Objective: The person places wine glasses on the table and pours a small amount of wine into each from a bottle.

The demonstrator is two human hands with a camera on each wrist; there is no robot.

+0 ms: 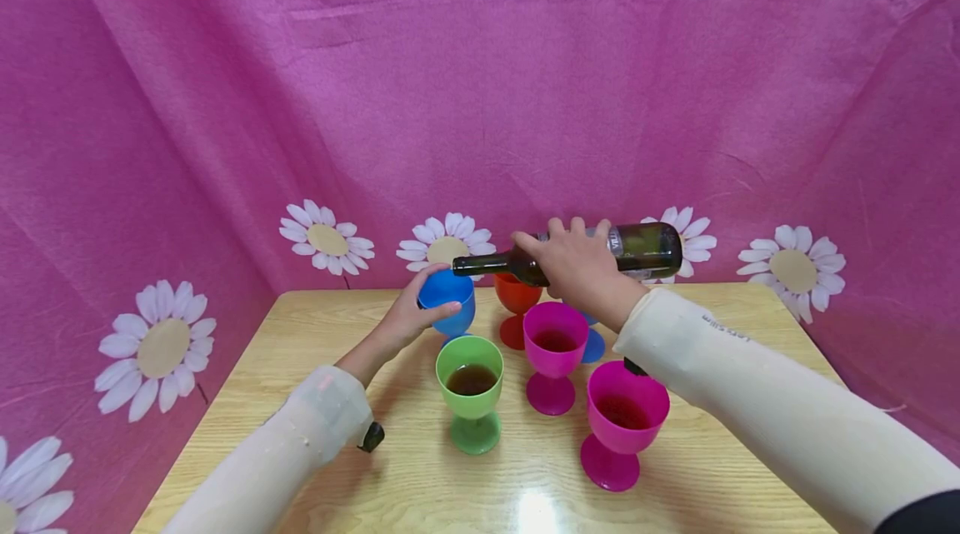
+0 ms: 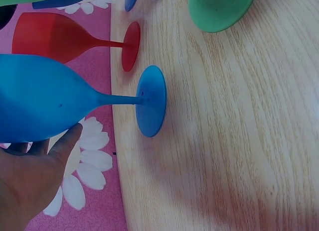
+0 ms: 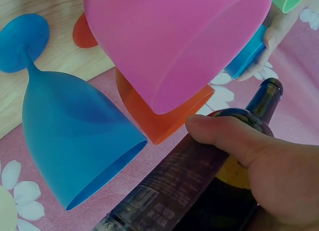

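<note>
My left hand (image 1: 405,317) holds the bowl of a blue goblet (image 2: 45,99), thumb on the near side. My right hand (image 1: 583,267) grips a dark green wine bottle (image 1: 651,249) around its body. The bottle lies almost level, its neck pointing left and its mouth at the blue goblet's rim. Whether liquid is flowing cannot be made out. In the right wrist view the thumb presses on the bottle's shoulder, beside the label (image 3: 164,191). Nearest to the left forearm stands a green goblet (image 1: 471,405) with brown liquid inside.
Two magenta goblets (image 1: 551,359) (image 1: 628,434) with reddish liquid stand right of the green one. Behind them are an orange-red goblet (image 1: 517,298) and a second blue goblet (image 3: 75,126), partly hidden by my right hand. A pink flowered cloth (image 1: 480,117) hangs behind the wooden table (image 1: 420,484).
</note>
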